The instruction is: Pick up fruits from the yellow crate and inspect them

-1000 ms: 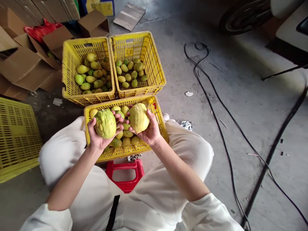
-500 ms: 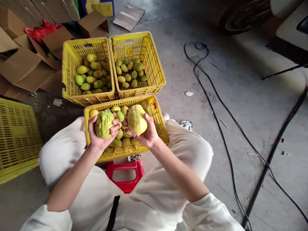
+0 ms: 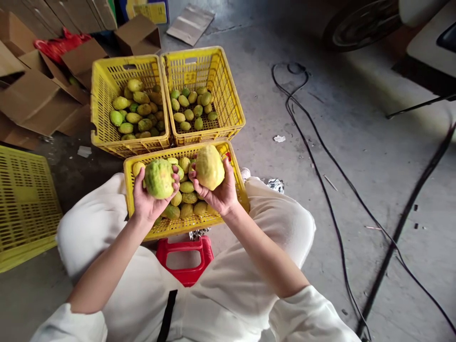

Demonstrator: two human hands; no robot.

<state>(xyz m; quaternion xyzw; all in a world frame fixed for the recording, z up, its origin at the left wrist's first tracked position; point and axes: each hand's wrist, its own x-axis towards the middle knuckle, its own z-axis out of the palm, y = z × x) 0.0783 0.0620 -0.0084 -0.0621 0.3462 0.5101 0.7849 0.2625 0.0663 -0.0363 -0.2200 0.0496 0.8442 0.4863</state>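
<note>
My left hand grips a bumpy green fruit. My right hand grips a yellow fruit. Both fruits are held side by side above the near yellow crate, which rests between my knees and holds several green and yellow fruits. Two more yellow crates stand beyond it: the far left crate with larger fruits and the far right crate with smaller ones.
A red stool sits under me. Another yellow crate lies at the left. Cardboard boxes pile up at the back left. Black cables run across the concrete floor on the right, near a vehicle wheel.
Both hands have turned their fruits and lifted them a little away from me, over the near crate. The yellow fruit now sits higher, near the crate's far rim.
</note>
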